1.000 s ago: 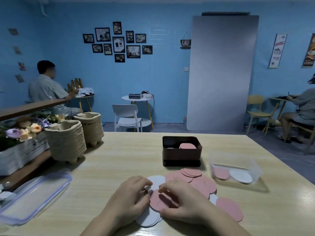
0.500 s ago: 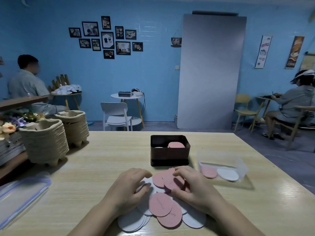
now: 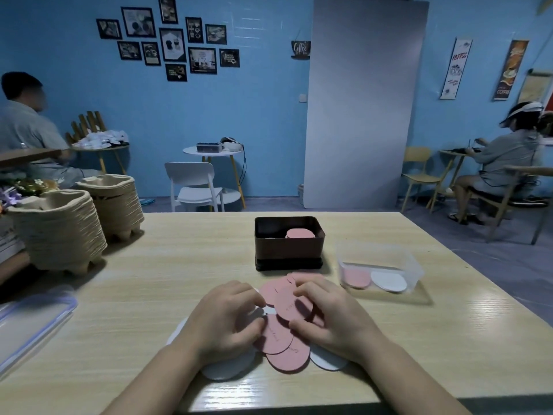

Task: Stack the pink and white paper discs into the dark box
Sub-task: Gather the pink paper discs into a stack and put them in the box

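A loose pile of pink discs (image 3: 278,339) and white discs (image 3: 327,359) lies on the wooden table (image 3: 149,295) near its front edge. My left hand (image 3: 224,322) rests on the pile's left side, fingers curled over the discs. My right hand (image 3: 329,316) covers the right side and pinches a pink disc (image 3: 291,305) between thumb and fingers. Just beyond the pile stands the dark box (image 3: 288,250), with a pink stack (image 3: 300,233) showing inside at its right.
A clear plastic tub (image 3: 380,266) with one pink and one white disc sits right of the box. Two stacks of pulp trays (image 3: 59,232) stand at the left, a blue-rimmed lid (image 3: 33,322) at the near left. People sit at other tables far behind.
Both hands have drawn the scattered discs together into a tighter pile in front of the box. The view has swung rightward.
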A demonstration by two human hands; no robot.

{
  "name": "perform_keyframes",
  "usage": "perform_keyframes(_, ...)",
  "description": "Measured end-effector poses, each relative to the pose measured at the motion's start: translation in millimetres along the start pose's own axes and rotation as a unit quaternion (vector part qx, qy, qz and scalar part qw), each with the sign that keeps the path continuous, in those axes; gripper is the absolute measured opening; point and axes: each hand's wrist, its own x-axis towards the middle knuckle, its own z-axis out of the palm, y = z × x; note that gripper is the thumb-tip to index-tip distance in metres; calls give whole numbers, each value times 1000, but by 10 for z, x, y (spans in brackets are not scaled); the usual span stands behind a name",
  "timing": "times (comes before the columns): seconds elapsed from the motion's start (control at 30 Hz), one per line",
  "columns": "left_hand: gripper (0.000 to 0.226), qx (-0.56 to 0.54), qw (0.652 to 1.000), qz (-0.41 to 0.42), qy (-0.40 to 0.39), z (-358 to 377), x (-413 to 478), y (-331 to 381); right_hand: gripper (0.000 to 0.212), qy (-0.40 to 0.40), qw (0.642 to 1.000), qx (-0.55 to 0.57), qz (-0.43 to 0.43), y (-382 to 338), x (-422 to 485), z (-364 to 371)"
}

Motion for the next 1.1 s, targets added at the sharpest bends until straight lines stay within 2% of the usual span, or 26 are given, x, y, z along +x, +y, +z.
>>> perform_keyframes(0.17, 25, 19, 999, 22, -32, -69, -21, 73, 48, 3, 1000, 19, 17, -55, -45, -46)
perform_keyframes(0.3, 53, 13, 997, 29, -75, -37, -75, 70, 47, 12, 999, 32, 27, -89, -129, 34)
perform_keyframes(0.4, 61, 19, 997, 26, -74, -16, -92, 45, 48, 12, 999, 27, 28, -92, -136, 64)
perform_keyframes(0.83, 41, 4, 1000, 7, 0, -25, -162, 124, 48, 25, 998, 38, 49, -75, -132, 60)
perform_keyframes(1.1, 40, -7, 999, -35, 31, -34, -194, 139, 53, 37, 996, 56, 61, -43, -140, 72)
